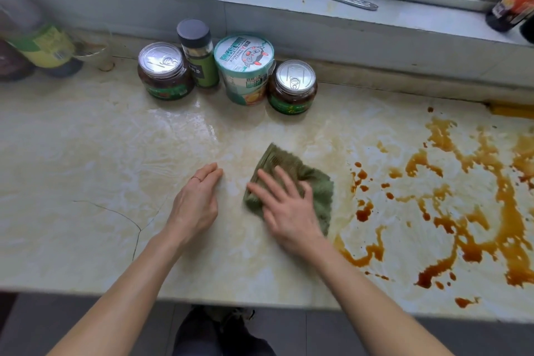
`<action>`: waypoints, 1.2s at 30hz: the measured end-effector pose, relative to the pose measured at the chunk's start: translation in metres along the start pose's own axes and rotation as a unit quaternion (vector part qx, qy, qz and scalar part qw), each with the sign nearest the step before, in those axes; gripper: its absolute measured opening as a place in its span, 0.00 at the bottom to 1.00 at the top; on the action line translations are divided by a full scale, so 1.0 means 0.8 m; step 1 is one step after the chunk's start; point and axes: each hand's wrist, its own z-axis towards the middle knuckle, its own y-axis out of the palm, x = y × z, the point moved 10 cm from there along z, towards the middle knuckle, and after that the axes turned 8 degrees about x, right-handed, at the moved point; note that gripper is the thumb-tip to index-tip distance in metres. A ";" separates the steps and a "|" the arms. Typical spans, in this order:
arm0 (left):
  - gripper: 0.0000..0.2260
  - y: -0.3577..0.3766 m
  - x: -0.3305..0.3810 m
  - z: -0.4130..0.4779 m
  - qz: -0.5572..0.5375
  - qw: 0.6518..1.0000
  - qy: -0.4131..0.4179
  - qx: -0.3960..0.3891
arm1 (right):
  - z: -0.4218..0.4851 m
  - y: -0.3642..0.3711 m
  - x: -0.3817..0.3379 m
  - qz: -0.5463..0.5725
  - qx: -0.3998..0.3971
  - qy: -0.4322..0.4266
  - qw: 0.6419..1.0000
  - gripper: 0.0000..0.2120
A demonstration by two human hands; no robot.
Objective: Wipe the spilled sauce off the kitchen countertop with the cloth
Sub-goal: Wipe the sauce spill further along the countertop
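Sauce is lying in thin brown streaks and drops to the right of the right hand, which is pressing flat, fingers spread, on the crumpled green cloth. The left hand is resting open on the glossy marbled countertop. I think sweeping rightward with firm, even pressure is best.

bare forearms, thin ring on left hand
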 end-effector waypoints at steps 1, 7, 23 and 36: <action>0.24 0.000 -0.001 -0.001 0.002 1.000 0.000 -0.003 | 0.014 -0.001 0.026 -0.006 -0.011 0.028 1.000 0.27; 0.25 -0.001 0.000 -0.003 -0.011 1.000 -0.005 -0.004 | 0.018 -0.003 0.073 -0.025 0.024 0.183 0.983 0.32; 0.25 0.002 -0.004 -0.003 -0.023 0.999 0.020 -0.024 | -0.015 -0.016 0.031 0.022 0.124 0.272 0.954 0.22; 0.27 0.007 0.003 -0.011 0.014 0.998 0.048 -0.043 | -0.089 -0.023 0.005 -0.026 0.175 0.283 0.943 0.22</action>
